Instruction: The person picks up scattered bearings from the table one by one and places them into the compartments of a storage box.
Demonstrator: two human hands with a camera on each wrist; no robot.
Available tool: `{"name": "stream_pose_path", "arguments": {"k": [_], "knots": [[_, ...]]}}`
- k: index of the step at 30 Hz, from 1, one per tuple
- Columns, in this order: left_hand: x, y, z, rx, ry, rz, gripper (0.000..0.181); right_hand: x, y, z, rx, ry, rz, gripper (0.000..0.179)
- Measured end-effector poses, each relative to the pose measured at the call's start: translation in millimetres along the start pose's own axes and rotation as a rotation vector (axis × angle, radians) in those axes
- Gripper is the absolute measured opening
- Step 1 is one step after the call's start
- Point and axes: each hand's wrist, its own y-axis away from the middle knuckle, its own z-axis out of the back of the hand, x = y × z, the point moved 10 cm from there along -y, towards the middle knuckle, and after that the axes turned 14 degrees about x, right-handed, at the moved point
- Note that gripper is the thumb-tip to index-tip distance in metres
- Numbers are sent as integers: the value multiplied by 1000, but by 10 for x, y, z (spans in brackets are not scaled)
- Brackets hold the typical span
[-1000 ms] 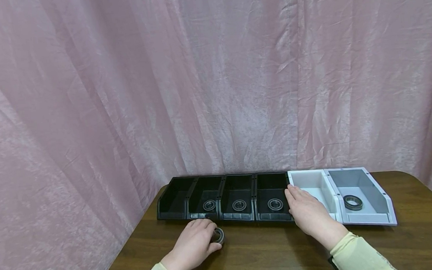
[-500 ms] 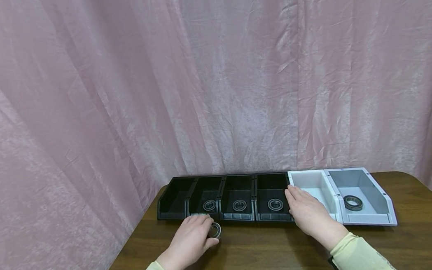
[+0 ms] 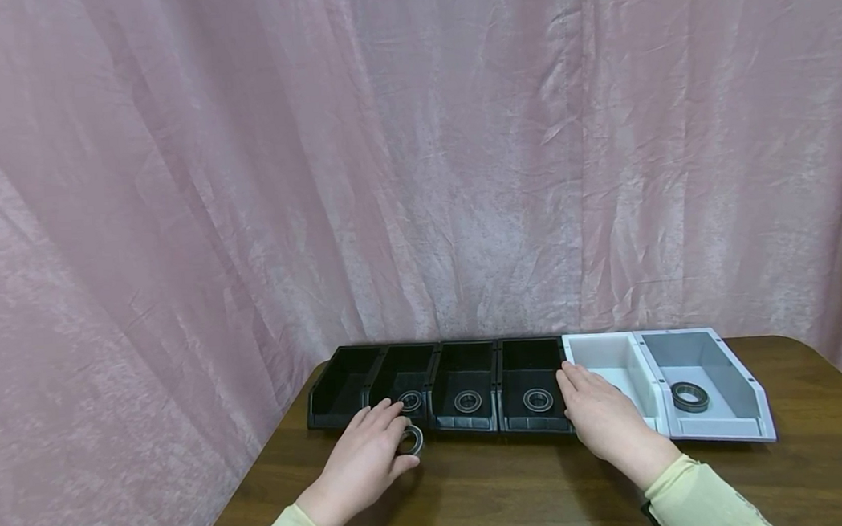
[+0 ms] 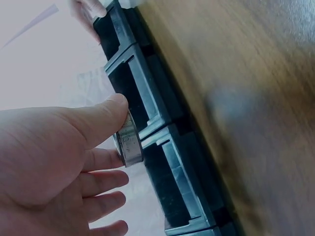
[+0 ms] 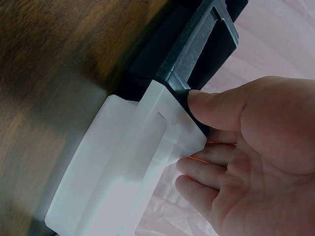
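My left hand (image 3: 361, 460) pinches a metal ball bearing (image 3: 419, 441) between thumb and fingers, just in front of the second black bin from the left. In the left wrist view the bearing (image 4: 130, 143) stands edge-on under the thumb tip, other fingers spread behind. My right hand (image 3: 600, 409) rests with straight fingers where the last black bin (image 3: 530, 353) meets the white bin (image 3: 651, 390). Its thumb touches the black wall in the right wrist view; the fingertips are partly hidden behind the white bin's wall (image 5: 147, 128).
Flat bearings lie in the second (image 3: 411, 409), third (image 3: 469, 410) and fourth black bins. A darker, thicker-looking bearing (image 3: 690, 406) lies in the grey bin (image 3: 722, 393) at the right end. The joined bins stand on a wooden table (image 3: 514, 482) before a pink curtain (image 3: 414, 151).
My left hand has moved left and a little away from me, towards the black bins, carrying the bearing. The right hand keeps its place on the bin walls.
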Motion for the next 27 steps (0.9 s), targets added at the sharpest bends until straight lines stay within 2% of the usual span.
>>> {"name": "stream_pose_path", "arguments": {"k": [3,14,27], "knots": [[40,0,13,10,22,14,52,8,7,6,-5,1,0,53],[148,-14,113,-9,-3,49,54,8,0,3,-5,-3,1,53],[324,-45,181,6,13,107,51,12,0,9,6,6,-3,53]]}}
